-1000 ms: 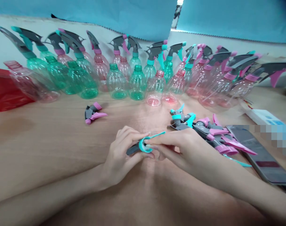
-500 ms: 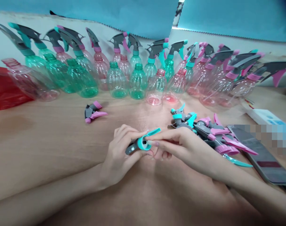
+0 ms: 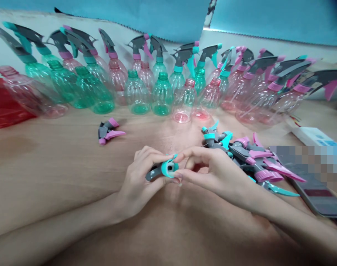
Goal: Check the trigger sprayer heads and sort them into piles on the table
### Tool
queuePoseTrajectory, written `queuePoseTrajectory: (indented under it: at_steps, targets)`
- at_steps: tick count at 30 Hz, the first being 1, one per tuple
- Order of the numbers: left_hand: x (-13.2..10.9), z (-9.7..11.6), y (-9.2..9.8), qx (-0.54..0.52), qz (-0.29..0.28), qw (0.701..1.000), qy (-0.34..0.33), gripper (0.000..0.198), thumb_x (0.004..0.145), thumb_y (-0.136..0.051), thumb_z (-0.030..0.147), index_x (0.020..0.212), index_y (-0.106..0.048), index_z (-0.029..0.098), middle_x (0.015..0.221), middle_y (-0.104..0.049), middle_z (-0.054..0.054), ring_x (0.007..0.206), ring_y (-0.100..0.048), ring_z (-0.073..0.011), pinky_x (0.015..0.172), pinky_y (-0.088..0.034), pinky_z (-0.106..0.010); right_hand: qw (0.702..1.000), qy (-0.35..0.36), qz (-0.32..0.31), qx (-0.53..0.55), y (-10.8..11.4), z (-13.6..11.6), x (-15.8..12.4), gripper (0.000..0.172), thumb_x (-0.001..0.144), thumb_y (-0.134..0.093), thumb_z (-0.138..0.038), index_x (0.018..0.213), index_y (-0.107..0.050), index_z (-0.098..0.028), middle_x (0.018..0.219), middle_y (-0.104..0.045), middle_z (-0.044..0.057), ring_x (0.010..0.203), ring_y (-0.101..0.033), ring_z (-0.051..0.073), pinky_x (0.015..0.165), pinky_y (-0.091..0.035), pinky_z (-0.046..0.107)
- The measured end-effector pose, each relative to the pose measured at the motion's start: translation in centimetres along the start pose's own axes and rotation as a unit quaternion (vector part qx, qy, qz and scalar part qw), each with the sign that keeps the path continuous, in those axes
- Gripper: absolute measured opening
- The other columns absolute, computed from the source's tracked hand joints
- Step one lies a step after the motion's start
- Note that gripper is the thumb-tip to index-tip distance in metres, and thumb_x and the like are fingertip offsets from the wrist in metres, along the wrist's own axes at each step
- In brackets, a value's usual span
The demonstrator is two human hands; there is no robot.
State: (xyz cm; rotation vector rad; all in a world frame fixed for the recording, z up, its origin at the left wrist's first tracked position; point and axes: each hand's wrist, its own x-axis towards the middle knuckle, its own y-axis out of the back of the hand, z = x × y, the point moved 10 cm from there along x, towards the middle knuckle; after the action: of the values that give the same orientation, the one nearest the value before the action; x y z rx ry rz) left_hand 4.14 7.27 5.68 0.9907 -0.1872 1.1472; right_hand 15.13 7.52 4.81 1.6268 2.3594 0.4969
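Observation:
My left hand (image 3: 139,181) is closed around a grey and turquoise trigger spray head (image 3: 154,173), its collar opening turned up towards me. A dark hole shows in a pale part inside the ring. From the right, my right hand (image 3: 212,168) pinches the rim of the turquoise collar between thumb and forefinger. Part of the spray head is hidden by my fingers. Just beyond my right hand lies a pile of grey spray heads (image 3: 242,151) with pink or turquoise parts. One pink and grey spray head (image 3: 105,132) lies alone at the left.
Several green bottles (image 3: 162,96) and pink bottles (image 3: 182,103) stand along the back, many topped with spray heads. A red bag (image 3: 10,107) is at the far left. A phone (image 3: 309,188) lies at the right, near a white box (image 3: 318,137).
My right fingers have shifted from inside the collar's opening to its rim. The turquoise trigger, which stuck out at the upper right, is now mostly hidden. My left hand has stayed in place.

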Motion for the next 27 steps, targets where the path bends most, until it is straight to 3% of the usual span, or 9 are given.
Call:
queuePoseTrajectory:
  at_steps: [5,8,13,19,27]
  targets:
    - [-0.1,-0.5,-0.3,-0.007,-0.007,1.000,0.013,0.026,0.083,-0.066,0.036,0.105,-0.059,0.023,0.083,-0.060,-0.002,0.079,-0.054,-0.0177,0.072,-0.040,-0.035,1.000,0.005,0.005,-0.001,0.1,0.2,0.1,0.014,0.078,-0.066,-0.024,0.090,-0.067,-0.016,0.064,-0.071,0.000,0.057,-0.063,0.011,0.053,-0.048,0.020]
    - [-0.1,-0.1,-0.4,-0.002,-0.014,1.000,0.000,0.025,0.083,-0.066,0.037,0.102,-0.059,0.022,0.083,-0.062,-0.002,0.079,-0.055,-0.0178,0.073,-0.040,-0.035,1.000,0.011,-0.008,-0.020,-0.2,0.0,0.2,0.005,0.079,-0.064,-0.021,0.080,-0.066,-0.016,0.068,-0.071,0.001,0.057,-0.062,0.011,0.052,-0.047,0.020]
    - [0.0,1.1,-0.5,0.002,-0.034,0.999,-0.042,0.019,0.084,-0.065,0.032,0.098,-0.058,0.020,0.084,-0.064,-0.002,0.079,-0.056,-0.0173,0.074,-0.039,-0.035,0.997,0.054,-0.004,-0.059,0.1,-1.1,0.0,0.012,0.078,-0.067,-0.020,0.067,-0.063,-0.018,0.067,-0.070,0.001,0.070,-0.066,0.014,0.056,-0.047,0.021]
    - [-0.1,0.8,-0.8,-0.014,-0.044,0.998,-0.031,0.021,0.082,-0.069,0.028,0.098,-0.059,0.021,0.084,-0.066,-0.001,0.080,-0.056,-0.0171,0.075,-0.039,-0.034,0.985,0.127,-0.009,-0.117,0.0,-2.4,-0.3,0.009,0.079,-0.065,-0.011,0.076,-0.070,-0.018,0.068,-0.072,-0.005,0.055,-0.058,0.006,0.055,-0.044,0.016]
    - [0.1,0.6,-0.9,-0.048,-0.051,0.998,-0.005,0.017,0.084,-0.066,0.033,0.093,-0.061,0.021,0.081,-0.067,-0.001,0.078,-0.057,-0.0172,0.075,-0.039,-0.035,0.976,0.140,0.001,-0.167,0.4,-2.7,-0.3,0.010,0.081,-0.064,-0.013,0.075,-0.070,-0.018,0.066,-0.069,-0.005,0.055,-0.056,0.006,0.053,-0.041,0.017]
